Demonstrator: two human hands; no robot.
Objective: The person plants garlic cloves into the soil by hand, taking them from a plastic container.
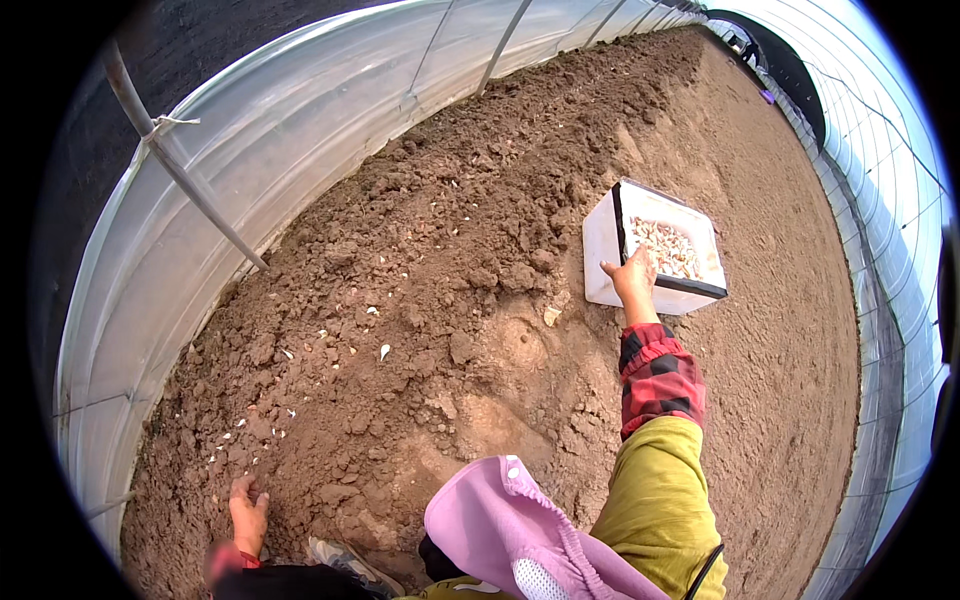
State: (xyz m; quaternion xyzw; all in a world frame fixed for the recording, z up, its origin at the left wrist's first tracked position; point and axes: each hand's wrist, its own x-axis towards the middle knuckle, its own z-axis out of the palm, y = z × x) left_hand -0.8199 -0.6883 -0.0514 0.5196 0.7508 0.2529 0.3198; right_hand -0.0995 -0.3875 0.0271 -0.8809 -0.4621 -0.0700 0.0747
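Observation:
My right hand (634, 277) is at the near left corner of a white foam box (602, 247) edged with black tape. Its thumb lies outside the wall and its fingers reach over the rim, gripping the corner. Inside the box is a heap of garlic cloves (670, 247). At the lower left, my left hand (248, 511) is low over the loose brown soil (337, 465), its fingers bent and thumb apart. Whether it holds a clove cannot be made out. Pale cloves (385, 351) lie scattered on the soil ahead of it.
Plastic sheeting (300, 127) walls the bed on the left, with a slanted metal pole (195, 187) before it. Smooth packed ground (772, 337) runs along the right. A purple cloth brim (487, 510) covers part of the lower view. A person (750, 51) is far off.

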